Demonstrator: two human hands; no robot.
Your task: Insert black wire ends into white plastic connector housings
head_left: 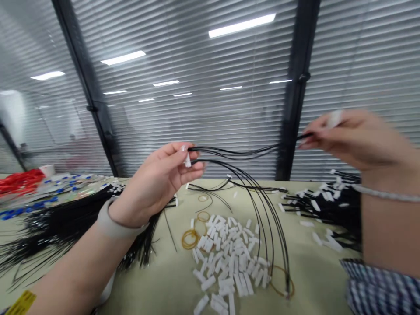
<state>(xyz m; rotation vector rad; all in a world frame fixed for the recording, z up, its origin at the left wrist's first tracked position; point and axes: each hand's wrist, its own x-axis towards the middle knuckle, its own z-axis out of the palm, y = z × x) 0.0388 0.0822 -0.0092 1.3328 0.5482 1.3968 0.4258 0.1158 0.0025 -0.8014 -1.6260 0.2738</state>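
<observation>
Several thin black wires (243,152) stretch between my two raised hands. My left hand (164,175) pinches them near their left end, where a small white connector (188,160) shows between the fingers. From the same hand a second group of black wires (267,205) arcs right and hangs down over the table. My right hand (348,138), blurred, has its fingers closed on the other end of the stretched wires; a white wrap is on one finger. Below the wires lies a pile of small white connectors (229,253).
Black wire bundles (68,218) lie at the left, with red (21,181) and blue pieces behind them. Wires with white connectors (337,210) are heaped at the right. Yellow rubber bands (190,239) sit beside the pile. Blinds (203,109) and glass stand behind the table.
</observation>
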